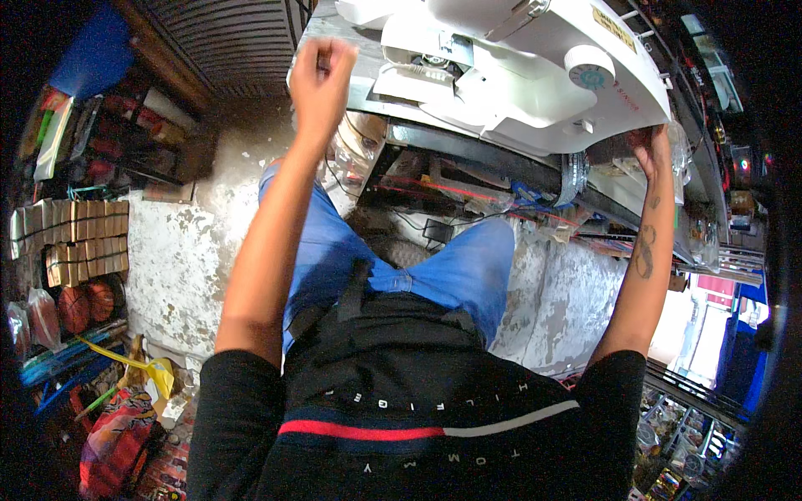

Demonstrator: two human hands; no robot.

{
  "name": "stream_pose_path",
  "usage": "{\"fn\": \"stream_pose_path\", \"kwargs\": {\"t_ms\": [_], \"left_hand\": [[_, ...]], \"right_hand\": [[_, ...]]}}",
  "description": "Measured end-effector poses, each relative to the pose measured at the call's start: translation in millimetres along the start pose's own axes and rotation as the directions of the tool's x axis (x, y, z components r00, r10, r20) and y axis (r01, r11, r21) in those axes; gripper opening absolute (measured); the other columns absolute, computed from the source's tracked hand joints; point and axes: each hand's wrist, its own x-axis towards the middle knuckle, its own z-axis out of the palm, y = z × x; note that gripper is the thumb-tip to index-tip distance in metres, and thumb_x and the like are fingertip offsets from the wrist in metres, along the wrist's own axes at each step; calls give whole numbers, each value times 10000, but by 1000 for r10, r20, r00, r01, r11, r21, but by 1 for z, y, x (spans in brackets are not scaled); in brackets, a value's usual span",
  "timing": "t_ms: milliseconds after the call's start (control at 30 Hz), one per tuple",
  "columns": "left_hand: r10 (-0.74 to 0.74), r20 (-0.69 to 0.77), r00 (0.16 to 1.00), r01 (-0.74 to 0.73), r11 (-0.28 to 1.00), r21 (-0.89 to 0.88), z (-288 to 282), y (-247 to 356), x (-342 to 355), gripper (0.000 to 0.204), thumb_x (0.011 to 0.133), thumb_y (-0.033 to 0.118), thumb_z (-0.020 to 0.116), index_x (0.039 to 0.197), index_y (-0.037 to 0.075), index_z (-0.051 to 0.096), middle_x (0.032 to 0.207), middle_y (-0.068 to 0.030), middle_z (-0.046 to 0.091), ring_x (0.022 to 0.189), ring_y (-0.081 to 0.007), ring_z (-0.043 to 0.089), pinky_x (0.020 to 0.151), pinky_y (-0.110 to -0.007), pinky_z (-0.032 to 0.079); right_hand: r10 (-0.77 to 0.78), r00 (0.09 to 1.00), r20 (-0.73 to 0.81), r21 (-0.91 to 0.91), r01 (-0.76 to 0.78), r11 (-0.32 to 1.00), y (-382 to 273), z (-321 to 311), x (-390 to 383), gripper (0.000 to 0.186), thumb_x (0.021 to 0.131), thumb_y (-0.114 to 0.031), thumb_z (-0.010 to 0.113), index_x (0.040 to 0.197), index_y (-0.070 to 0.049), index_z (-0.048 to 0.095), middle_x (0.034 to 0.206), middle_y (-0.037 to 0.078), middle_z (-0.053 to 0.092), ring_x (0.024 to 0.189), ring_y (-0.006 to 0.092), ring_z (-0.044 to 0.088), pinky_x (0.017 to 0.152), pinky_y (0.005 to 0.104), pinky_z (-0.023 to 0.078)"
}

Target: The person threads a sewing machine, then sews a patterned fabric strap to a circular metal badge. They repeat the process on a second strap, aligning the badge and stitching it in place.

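A white sewing machine [518, 100] stands on a table in front of me, with a round dial [589, 68] near its right end. At its left, a white flap [411, 83] hangs down and metal parts show above it. My left hand [322, 79] is raised left of the machine, apart from it, closed with the fingers curled and slightly blurred; whatever it may hold is hidden. My right hand [650, 152] reaches up to the lower right end of the machine. Its fingertips are hidden by the machine's edge, so its grip does not show.
Below the machine runs the dark table frame [468, 146], with cables and loose items under it. Clear plastic bags [685, 163] hang at the right. On the left are stacked bundles [79, 221], a yellow scoop-like thing [159, 376] and a red patterned cloth [121, 442].
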Motion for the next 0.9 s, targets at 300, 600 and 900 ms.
{"fn": "stream_pose_path", "kwargs": {"t_ms": [300, 600, 900], "left_hand": [[88, 613, 785, -8, 991, -132, 81, -74, 101, 409, 943, 131, 443, 1334, 19, 482, 1381, -186, 461, 1285, -234, 425, 1076, -335, 336], [-37, 840, 541, 273, 953, -134, 122, -64, 154, 371, 935, 133, 456, 1277, -1, 513, 1280, -179, 527, 1174, -235, 503, 991, -338, 399], [-23, 807, 590, 229, 963, -140, 115, -70, 147, 337, 932, 149, 481, 1224, -8, 546, 1199, -170, 567, 1096, -231, 538, 930, -337, 423]], "right_hand": [[-70, 997, 20, -57, 71, 996, 6, 7, 0, 753, 839, -697, 493, 1334, -132, 453, 1225, 85, 528, 1002, 216, 506, 849, 381, 446], [-55, 997, 61, -47, 58, 997, 5, 8, 2, 762, 849, -689, 497, 1333, -102, 448, 1213, 84, 533, 916, 222, 517, 797, 358, 457], [-38, 998, 53, -46, 41, 998, 6, 9, -2, 761, 859, -667, 493, 1351, -91, 427, 1278, 102, 512, 1053, 246, 526, 876, 398, 475]]}}
